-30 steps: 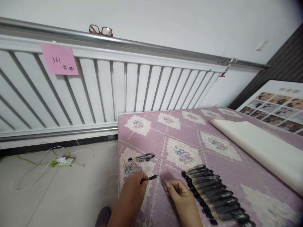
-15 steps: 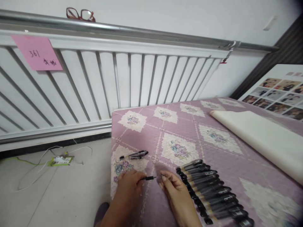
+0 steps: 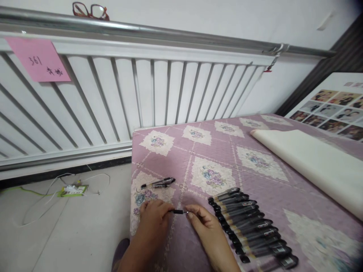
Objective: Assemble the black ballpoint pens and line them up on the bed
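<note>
My left hand point(image 3: 155, 218) is closed round a black gel pen point(image 3: 178, 212), whose dark grip and thin tip stick out to the right. Thumb and forefinger of my right hand point(image 3: 202, 223) pinch together right at the pen's tip. A small piece may sit between them, too small to make out. Just beyond my left hand lie a few capped pens point(image 3: 159, 183) side by side. To the right of my right hand, a long row of capped black pens point(image 3: 255, 224) runs slantwise across the cloth.
A purple flowered cover point(image 3: 176, 162) spreads over the bed-like surface. On it at right lies a cream roll or folded sheet point(image 3: 309, 162). A white radiator point(image 3: 159, 90) stands behind, with glasses point(image 3: 90, 11) on its pipe. A power strip point(image 3: 73, 190) with cables lies on the floor.
The fingers of my right hand have moved left and closed the gap to the pen's tip. My left hand keeps its hold. The view has shifted slightly.
</note>
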The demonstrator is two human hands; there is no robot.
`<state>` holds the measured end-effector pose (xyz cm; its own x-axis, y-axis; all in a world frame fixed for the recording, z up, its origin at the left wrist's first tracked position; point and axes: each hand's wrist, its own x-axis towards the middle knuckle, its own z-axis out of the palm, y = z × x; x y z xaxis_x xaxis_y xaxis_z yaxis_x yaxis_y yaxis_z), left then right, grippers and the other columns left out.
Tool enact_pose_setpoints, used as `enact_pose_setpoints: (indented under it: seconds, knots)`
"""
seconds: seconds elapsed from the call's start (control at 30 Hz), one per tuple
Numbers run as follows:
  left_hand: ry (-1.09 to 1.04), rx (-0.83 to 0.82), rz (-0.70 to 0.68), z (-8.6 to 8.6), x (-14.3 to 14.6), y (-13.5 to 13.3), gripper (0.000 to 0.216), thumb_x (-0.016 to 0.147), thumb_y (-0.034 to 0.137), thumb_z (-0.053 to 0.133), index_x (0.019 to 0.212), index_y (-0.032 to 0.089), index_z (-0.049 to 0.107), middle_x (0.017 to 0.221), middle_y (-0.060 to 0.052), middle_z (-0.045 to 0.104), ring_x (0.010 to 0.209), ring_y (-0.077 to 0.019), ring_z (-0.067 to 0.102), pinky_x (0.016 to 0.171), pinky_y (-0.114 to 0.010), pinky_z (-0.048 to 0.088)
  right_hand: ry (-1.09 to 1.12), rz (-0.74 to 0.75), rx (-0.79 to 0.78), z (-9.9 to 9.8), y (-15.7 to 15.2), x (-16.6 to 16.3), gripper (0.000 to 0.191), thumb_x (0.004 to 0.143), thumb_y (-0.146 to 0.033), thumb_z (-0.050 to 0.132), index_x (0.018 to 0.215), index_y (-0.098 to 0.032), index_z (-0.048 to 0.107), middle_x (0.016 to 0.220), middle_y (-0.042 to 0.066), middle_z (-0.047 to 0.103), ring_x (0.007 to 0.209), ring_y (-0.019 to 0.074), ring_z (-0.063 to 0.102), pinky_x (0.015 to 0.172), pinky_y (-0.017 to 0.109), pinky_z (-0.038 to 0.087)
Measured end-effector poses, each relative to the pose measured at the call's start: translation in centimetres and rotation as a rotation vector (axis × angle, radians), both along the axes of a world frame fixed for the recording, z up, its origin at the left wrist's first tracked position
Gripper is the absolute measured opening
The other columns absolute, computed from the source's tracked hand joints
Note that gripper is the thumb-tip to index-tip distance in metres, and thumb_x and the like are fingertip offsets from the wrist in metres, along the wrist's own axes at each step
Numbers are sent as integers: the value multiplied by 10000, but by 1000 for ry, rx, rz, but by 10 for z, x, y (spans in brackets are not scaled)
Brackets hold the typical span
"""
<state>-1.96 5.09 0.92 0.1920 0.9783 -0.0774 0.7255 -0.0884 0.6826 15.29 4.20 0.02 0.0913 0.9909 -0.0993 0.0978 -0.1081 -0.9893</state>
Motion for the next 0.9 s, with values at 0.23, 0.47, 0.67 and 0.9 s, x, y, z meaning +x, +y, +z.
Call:
enact_pose_setpoints:
  seconds: [0.23,0.47,0.67,0.9]
  knots:
    - [7,1,-4,1,-1,0,341,800,136,435,970,298,683,979,-46,670,1012,-236,539,1010,-487,198,-58,57,30,2,0,-1,238,703,-422,653,804,-221,732,813,43,733,808,225,669,772,326,527]
    - [31,-4,-2,6,2,-2,366,816,121,411,965,312,684,974,-37,667,1006,-230,541,1029,-509,166,-93,79,58,4,0,-1,224,706,-405,648,809,-225,733,796,45,731,777,220,666,758,325,530]
    - [44,2,-16,7,3,-3,373,824,118,412,987,314,684,968,-44,666,997,-236,557,1030,-513,159,-58,62,59,1,0,-1,190,702,-354,646,820,-218,709,810,40,712,805,212,656,764,307,515]
    - [21,10,-26,5,2,-2,377,825,125,418,998,331,683,977,-39,665,1009,-244,562,1032,-518,171,-8,47,11,-3,0,2,188,680,-353,665,806,-214,668,768,20,685,758,192,638,709,274,499]
